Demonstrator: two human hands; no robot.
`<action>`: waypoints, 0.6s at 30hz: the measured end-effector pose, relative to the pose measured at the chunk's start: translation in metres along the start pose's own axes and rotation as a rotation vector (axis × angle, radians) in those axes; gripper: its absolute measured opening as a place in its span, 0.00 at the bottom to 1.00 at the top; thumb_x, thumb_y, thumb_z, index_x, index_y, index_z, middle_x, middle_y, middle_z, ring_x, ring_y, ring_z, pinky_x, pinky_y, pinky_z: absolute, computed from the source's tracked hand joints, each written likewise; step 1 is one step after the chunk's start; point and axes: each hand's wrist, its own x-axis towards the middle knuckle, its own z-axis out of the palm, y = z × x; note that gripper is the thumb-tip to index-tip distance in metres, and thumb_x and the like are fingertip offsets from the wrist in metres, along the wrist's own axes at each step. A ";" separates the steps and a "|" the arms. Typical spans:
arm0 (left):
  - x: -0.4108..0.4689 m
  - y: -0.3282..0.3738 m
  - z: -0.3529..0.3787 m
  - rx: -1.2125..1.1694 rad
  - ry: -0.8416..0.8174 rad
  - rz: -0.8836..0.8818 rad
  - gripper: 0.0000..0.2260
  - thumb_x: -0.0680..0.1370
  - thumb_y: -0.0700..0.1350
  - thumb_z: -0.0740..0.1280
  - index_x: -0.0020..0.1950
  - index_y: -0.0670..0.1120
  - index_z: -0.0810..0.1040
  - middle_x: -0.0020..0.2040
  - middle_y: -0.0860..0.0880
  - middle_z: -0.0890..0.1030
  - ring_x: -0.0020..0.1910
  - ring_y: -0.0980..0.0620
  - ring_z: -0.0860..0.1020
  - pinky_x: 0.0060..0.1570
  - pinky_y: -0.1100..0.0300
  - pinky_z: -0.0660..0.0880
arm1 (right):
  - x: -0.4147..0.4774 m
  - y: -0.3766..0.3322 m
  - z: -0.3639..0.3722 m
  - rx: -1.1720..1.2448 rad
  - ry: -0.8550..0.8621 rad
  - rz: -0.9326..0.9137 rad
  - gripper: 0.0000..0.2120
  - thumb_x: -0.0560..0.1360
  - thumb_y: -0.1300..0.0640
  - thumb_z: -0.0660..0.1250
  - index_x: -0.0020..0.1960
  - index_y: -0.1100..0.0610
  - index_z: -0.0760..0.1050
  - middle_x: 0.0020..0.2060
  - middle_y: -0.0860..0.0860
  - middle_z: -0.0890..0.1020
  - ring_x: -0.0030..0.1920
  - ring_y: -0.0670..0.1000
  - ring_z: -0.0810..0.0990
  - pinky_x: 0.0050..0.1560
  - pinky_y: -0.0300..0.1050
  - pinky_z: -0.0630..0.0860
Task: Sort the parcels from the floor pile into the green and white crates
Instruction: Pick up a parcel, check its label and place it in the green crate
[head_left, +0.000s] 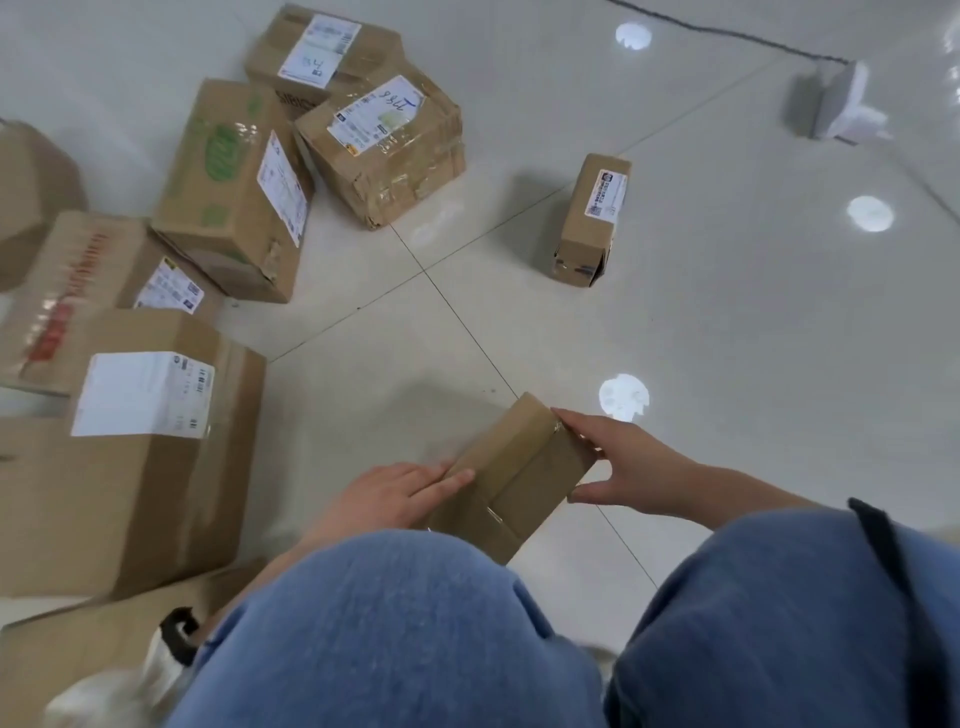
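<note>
On the head feed I see the small box (511, 475) just in front of the knees (395, 623), held between both hands. The left hand (395, 493) lies flat against its side, fingers straight. The right hand (623, 462) clasps its far end between thumb and fingers. The pile of parcels (234, 192) lies on the floor (727, 338) to the left.

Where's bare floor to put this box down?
Bare floor lies right of the held parcel, between it and the lone upright parcel. Also ahead, up to the taped parcel. The left is crowded with the parcel pile.
</note>
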 end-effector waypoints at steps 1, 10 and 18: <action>0.002 -0.002 0.000 0.005 0.006 0.001 0.33 0.79 0.57 0.58 0.75 0.59 0.39 0.78 0.54 0.50 0.73 0.54 0.59 0.69 0.59 0.58 | 0.002 0.003 -0.001 0.003 0.005 -0.002 0.41 0.67 0.54 0.76 0.74 0.49 0.59 0.60 0.48 0.75 0.56 0.48 0.75 0.61 0.47 0.73; 0.027 -0.024 -0.038 -0.022 0.313 0.048 0.35 0.63 0.45 0.79 0.69 0.48 0.72 0.65 0.48 0.77 0.54 0.48 0.81 0.51 0.57 0.76 | 0.023 0.006 -0.036 0.097 0.132 0.088 0.38 0.63 0.53 0.79 0.69 0.44 0.67 0.48 0.39 0.75 0.46 0.42 0.78 0.51 0.38 0.77; 0.064 -0.051 -0.029 -0.368 0.503 -0.335 0.24 0.77 0.38 0.64 0.73 0.47 0.66 0.70 0.45 0.71 0.66 0.44 0.72 0.62 0.59 0.66 | 0.056 0.010 -0.045 0.212 0.343 0.252 0.11 0.68 0.46 0.73 0.47 0.47 0.76 0.41 0.41 0.79 0.39 0.42 0.77 0.35 0.35 0.68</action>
